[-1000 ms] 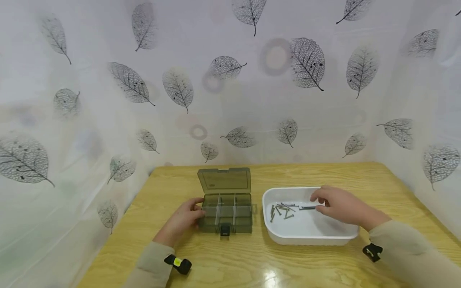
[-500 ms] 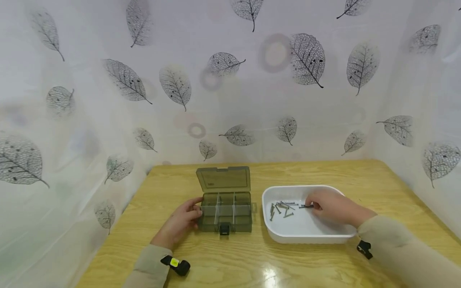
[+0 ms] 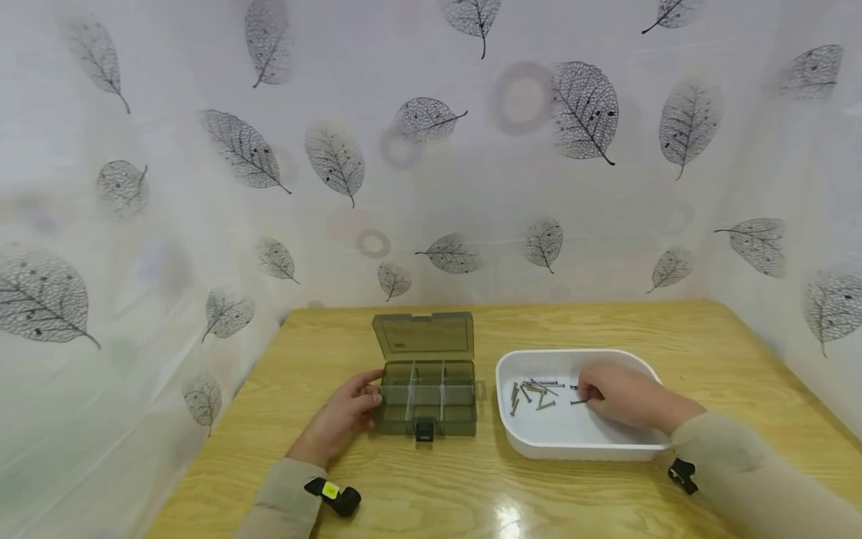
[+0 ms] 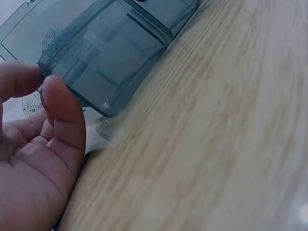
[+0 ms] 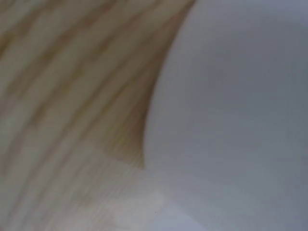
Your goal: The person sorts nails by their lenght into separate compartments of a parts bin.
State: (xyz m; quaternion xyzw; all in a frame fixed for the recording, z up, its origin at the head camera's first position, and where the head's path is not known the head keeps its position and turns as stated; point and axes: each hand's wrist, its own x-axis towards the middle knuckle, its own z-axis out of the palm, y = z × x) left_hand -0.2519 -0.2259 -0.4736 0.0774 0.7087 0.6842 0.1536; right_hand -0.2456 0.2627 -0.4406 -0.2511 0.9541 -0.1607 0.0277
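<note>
Our left hand pinches one box by its left edge; in one tray, our right hand, grip unclear, half-hides two-plus fasteners.

Pale leaf-patterned sheeting on three sides of a yellowish wood-grain table, white glare near its front.

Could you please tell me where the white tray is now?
In the head view, the white tray sits on the table, right of the compartment box, with the right hand inside.
</note>
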